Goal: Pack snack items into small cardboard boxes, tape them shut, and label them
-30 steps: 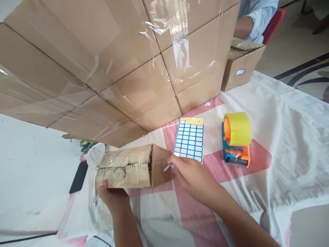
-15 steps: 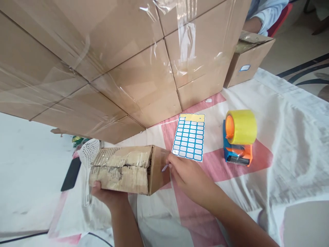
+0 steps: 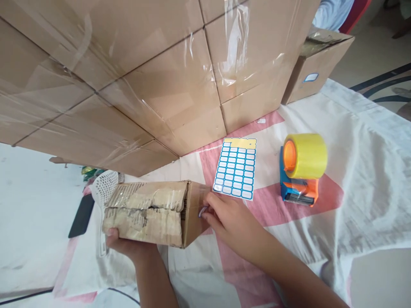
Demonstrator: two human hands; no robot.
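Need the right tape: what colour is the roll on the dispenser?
Yellow roll on an orange-and-blue plastic tape dispenser, clearest in the head view.

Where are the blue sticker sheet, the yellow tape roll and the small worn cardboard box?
blue sticker sheet [image 3: 236, 173], head view, middle of the label grid
yellow tape roll [image 3: 308, 155], head view, outer curved side
small worn cardboard box [image 3: 150, 209], head view, torn top flaps

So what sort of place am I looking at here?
Probably an informal packing or shipping spot, set up on a cloth-covered table. A wall of taped cartons, a tape dispenser and a sheet of blank labels suggest it; the hands hold a small worn box.
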